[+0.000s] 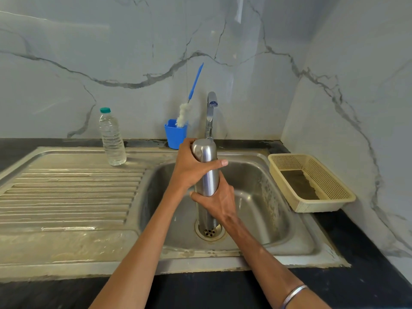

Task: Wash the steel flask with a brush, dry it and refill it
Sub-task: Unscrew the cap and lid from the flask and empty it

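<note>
The steel flask (206, 166) stands upright over the sink basin (263, 210), just in front of the tap (211, 112). My left hand (189, 168) grips its upper part, thumb across the front. My right hand (219, 201) grips its lower part from the right side. The flask's lower end points down toward the drain (209, 233). No water runs from the tap. The bottle brush (189, 103), with a blue handle and white bristles, stands head-down in a blue cup (175, 134) behind the sink, untouched.
A clear plastic water bottle (112, 139) with a teal cap stands at the back of the ribbed drainboard (66, 192). A beige perforated basket (312, 181) sits on the dark counter right of the basin. Marble walls close in behind and to the right.
</note>
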